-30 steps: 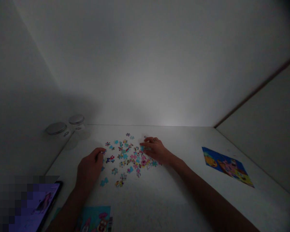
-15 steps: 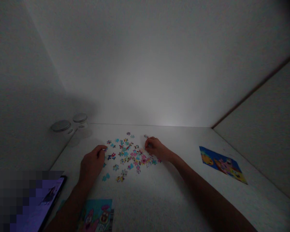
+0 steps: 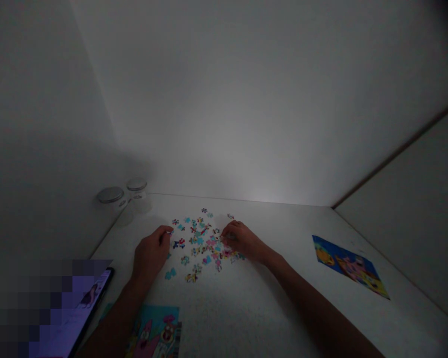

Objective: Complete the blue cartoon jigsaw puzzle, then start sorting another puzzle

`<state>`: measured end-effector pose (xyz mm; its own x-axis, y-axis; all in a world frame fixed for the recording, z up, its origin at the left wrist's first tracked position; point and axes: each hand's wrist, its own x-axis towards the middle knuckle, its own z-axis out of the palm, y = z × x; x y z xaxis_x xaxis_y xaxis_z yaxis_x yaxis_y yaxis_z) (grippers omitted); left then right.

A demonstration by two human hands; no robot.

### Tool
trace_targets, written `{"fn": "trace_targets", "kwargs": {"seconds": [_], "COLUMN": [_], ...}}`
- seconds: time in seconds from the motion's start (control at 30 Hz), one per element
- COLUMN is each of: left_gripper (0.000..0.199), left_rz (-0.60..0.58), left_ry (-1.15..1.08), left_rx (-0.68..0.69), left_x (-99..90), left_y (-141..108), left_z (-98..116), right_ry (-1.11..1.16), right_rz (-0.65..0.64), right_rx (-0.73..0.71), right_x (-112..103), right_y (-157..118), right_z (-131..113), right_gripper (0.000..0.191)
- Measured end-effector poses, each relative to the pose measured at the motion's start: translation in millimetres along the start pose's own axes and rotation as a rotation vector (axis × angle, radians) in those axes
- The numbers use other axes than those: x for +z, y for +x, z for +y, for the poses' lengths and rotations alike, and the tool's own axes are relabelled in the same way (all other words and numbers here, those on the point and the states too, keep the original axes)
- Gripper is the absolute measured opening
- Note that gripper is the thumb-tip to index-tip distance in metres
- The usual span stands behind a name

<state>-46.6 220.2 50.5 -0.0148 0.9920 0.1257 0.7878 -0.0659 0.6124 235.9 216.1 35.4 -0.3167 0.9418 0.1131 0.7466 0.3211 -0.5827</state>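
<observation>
left hand (image 3: 151, 256) grip curled beside jigsaw pieces (image 3: 199, 243), hold unclear | right hand (image 3: 242, 241) grip over same pieces, hold unclear

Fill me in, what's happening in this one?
A person is handling a loose scatter of colourful jigsaw pieces on a white table. The left hand is at the scatter's left edge, and the right hand is over its right side. One printed cartoon picture lies to the right, another lies at the near edge, and two glass jars stand behind at left.
</observation>
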Motion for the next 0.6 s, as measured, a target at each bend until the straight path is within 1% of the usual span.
{"fn": "trace_targets", "kwargs": {"seconds": [0.17, 0.23, 0.3, 0.37, 0.43, 0.53, 0.6], "left_gripper": [0.031, 0.031, 0.032, 0.033, 0.033, 0.033, 0.033], "left_rz": [0.005, 0.011, 0.021, 0.030, 0.030, 0.037, 0.052], "left_ry": [0.006, 0.006, 0.007, 0.009, 0.010, 0.006, -0.002], "left_rx": [0.016, 0.028, 0.043, 0.065, 0.096, 0.155, 0.200], "left_x": [1.4, 2.1, 2.5, 2.6, 2.9, 4.1, 5.2], "left_y": [0, 0, 0, -2, -3, -4, -2], "left_z": [-2, -3, -4, -5, -5, -7, -9], "right_ry": [0.077, 0.102, 0.125, 0.130, 0.087, -0.089, -0.153], "right_rz": [0.018, 0.018, 0.033, 0.025, -0.041, -0.124, -0.138], "right_rx": [0.091, 0.112, 0.103, 0.053, -0.035, -0.199, -0.255], "right_x": [4, 1, -6, -14, -16, -6, 7], "right_y": [1, 0, -3, -12, -28, -60, -81], "right_z": [5, 4, -4, -18, -37, -63, -73], "right_gripper": [0.003, 0.004, 0.003, 0.003, 0.005, 0.014, 0.022]}}
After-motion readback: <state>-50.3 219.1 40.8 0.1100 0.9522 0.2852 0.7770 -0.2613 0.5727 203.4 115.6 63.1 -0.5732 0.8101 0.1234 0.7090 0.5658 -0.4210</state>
